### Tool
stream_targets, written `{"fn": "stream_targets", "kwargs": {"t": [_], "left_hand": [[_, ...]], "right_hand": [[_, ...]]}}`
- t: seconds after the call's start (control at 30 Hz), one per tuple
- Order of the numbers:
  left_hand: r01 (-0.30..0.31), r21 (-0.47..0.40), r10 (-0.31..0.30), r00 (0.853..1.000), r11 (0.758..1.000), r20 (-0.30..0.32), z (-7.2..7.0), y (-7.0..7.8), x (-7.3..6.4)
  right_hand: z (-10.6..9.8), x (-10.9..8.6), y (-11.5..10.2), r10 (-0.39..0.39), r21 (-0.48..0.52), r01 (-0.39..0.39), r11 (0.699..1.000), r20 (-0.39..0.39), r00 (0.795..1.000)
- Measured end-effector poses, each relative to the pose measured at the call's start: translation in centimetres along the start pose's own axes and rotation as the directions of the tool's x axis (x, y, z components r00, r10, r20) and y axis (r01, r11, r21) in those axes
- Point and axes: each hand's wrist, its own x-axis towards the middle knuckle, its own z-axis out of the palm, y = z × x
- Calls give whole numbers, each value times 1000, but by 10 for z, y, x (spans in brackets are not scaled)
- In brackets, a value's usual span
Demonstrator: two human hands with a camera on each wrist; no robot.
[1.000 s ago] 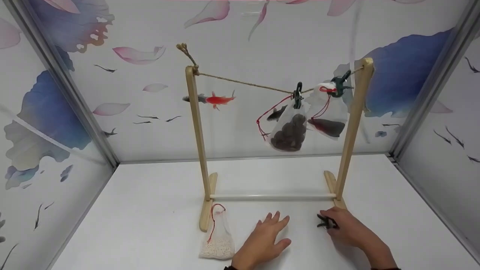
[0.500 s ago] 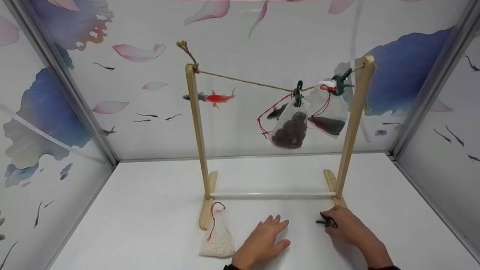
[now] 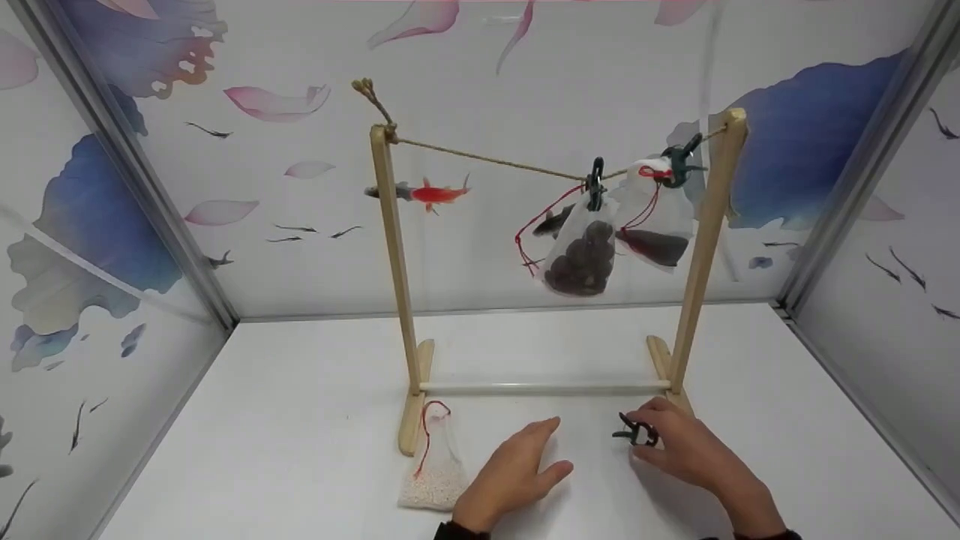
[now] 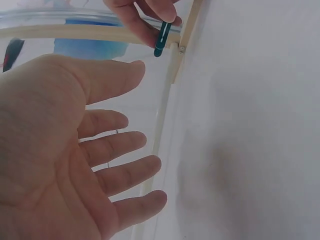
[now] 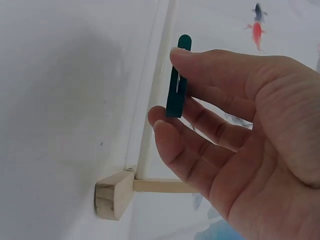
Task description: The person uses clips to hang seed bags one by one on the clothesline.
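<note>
Between thumb and fingers my right hand [image 3: 686,442] pinches a dark green clip [image 3: 636,432], held just above the table near the stand's right foot. The right wrist view shows the clip [image 5: 177,80] side-on, with the thumb on it. My left hand [image 3: 514,472] holds nothing; its fingers are extended and spread, palm turned toward the right hand. Left of it, a mesh bag of pale grains [image 3: 435,484] with a red drawstring lies on the table. Two clipped bags hang from the rope [image 3: 487,159]: one with dark round pieces [image 3: 581,259], one with dark fine contents [image 3: 656,246].
A wooden stand has a left post [image 3: 395,262], a right post [image 3: 705,262] and a white crossbar [image 3: 544,388] low between them. The white table [image 3: 300,420] is bounded by printed panels at the back and both sides.
My right hand has lifted the clip and moved it left, toward the left hand. The left hand has come off the table and turned its palm inward.
</note>
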Motion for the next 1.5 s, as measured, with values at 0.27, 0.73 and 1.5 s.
{"fn": "stream_targets", "kwargs": {"t": [0.27,0.73,1.5], "left_hand": [[26,-59,-27,1000,998,-12,-12,5,-2],[-56,-133,53,998,989,-26,-14,6,-2],[-71,-150,78,996,986,40,-7,9,0]], "right_hand": [[-7,-6,-29,-181,2,181,984,-13,983],[-6,-12,-50,-286,70,285,956,10,958],[-2,-11,-50,-379,154,362,919,96,921]]}}
